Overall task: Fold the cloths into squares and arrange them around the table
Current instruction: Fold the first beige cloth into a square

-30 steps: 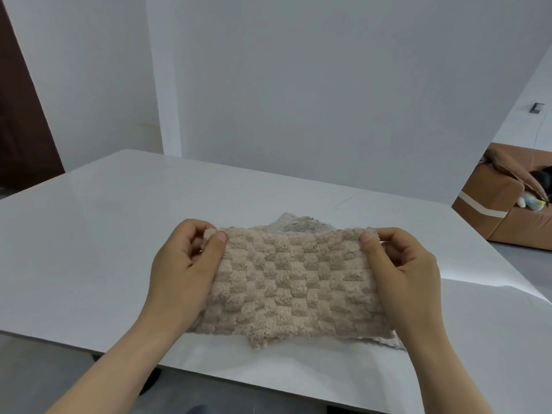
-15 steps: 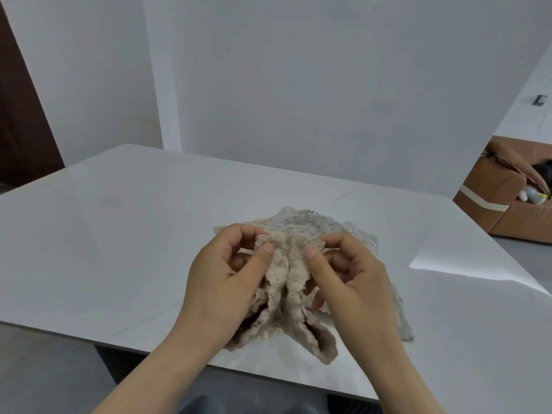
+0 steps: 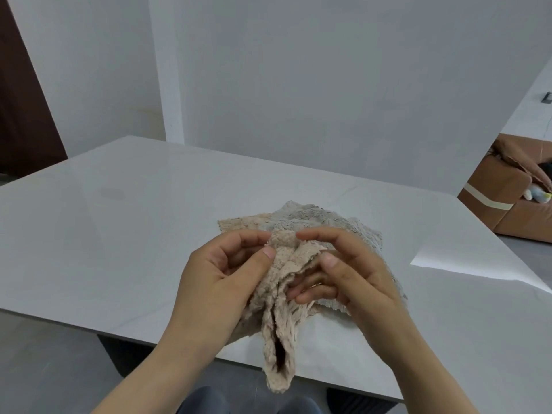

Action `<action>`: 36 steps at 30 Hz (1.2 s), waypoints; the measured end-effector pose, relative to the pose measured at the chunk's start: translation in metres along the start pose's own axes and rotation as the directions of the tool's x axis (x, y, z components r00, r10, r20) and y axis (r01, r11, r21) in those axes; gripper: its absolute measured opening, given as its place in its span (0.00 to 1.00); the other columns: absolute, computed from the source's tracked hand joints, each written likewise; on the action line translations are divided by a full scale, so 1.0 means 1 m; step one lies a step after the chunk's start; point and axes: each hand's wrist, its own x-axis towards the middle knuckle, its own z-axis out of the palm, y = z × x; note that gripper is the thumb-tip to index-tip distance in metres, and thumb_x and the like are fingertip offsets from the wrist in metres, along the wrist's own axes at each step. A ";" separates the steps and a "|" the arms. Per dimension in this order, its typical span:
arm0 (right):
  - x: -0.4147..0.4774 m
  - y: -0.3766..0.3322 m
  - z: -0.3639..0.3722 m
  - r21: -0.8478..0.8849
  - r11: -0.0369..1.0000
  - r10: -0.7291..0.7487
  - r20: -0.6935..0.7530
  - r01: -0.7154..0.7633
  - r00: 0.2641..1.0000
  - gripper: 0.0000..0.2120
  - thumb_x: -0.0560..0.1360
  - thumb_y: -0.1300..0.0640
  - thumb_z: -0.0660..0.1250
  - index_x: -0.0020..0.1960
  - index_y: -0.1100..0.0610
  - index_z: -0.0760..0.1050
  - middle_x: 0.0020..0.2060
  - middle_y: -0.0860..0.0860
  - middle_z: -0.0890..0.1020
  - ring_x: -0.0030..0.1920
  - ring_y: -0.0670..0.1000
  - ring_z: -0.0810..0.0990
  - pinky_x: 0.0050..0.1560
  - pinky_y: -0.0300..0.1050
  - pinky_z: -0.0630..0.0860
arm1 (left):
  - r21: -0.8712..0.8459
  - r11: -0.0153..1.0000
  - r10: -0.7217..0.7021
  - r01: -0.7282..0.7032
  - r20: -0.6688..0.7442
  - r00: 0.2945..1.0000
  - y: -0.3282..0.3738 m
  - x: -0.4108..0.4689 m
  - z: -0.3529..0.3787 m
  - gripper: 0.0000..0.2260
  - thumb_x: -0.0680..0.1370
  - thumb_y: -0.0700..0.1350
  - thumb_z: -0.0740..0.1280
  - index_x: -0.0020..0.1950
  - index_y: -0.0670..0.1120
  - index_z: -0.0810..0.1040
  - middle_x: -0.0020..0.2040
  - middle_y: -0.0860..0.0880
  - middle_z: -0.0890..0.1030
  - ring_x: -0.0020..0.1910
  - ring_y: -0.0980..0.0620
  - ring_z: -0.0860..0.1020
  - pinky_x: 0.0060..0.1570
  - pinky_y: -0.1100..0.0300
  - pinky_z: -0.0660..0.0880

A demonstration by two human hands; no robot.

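A beige waffle-textured cloth hangs doubled over above the near edge of the white table. My left hand pinches its top fold between thumb and fingers. My right hand holds the same top fold from the right, fingers tucked between its layers. The cloth's lower end dangles past the table edge. Behind my hands a small pile of other cloths, grey and beige, lies flat on the table, partly hidden by my hands.
A white wall rises just beyond the table's far edge. A brown sofa with a small toy on it stands at the right. A dark doorway is at the far left. Grey floor and my knees show below the near edge.
A second ago I held the cloth stretched flat between both hands. My hands have come together, folding it in half, and it now hangs lower over the table edge.
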 end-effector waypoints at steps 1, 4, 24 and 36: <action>0.001 0.000 0.000 -0.019 1.000 -0.003 0.013 0.003 1.000 0.12 0.76 0.60 0.60 0.58 0.56 0.76 0.36 0.59 0.84 0.38 0.59 0.85 0.40 0.44 0.81 | -0.002 1.000 0.006 -0.006 -0.002 1.000 0.001 0.000 0.000 0.06 0.73 0.36 0.69 0.46 0.45 0.82 0.37 0.48 0.86 0.35 0.57 0.82 0.34 0.69 0.76; 0.005 -0.002 0.000 -0.051 0.999 0.000 0.044 0.002 0.999 0.08 0.76 0.62 0.64 0.55 0.59 0.75 0.35 0.60 0.84 0.36 0.56 0.85 0.38 0.43 0.81 | 0.018 1.000 0.024 -0.024 -0.005 1.000 0.002 0.000 0.000 0.06 0.73 0.36 0.69 0.45 0.46 0.82 0.37 0.48 0.86 0.35 0.57 0.83 0.33 0.70 0.76; 0.016 -0.007 0.009 -0.288 0.958 -0.023 -0.109 -0.009 0.994 0.04 0.74 0.58 0.70 0.41 0.55 0.76 0.22 0.54 0.78 0.20 0.49 0.73 0.23 0.39 0.70 | 0.106 0.993 0.046 -0.044 -0.015 0.999 0.005 -0.005 0.005 0.04 0.73 0.42 0.70 0.43 0.49 0.84 0.36 0.51 0.85 0.33 0.56 0.82 0.29 0.62 0.78; 0.019 -0.010 0.008 -0.299 0.954 -0.011 -0.101 -0.019 0.995 0.03 0.73 0.56 0.70 0.43 0.54 0.77 0.22 0.55 0.79 0.19 0.50 0.73 0.22 0.39 0.70 | 0.190 0.979 0.064 -0.068 0.028 0.998 0.002 -0.005 -0.001 0.13 0.72 0.35 0.71 0.48 0.53 0.83 0.42 0.53 0.85 0.38 0.57 0.84 0.28 0.65 0.76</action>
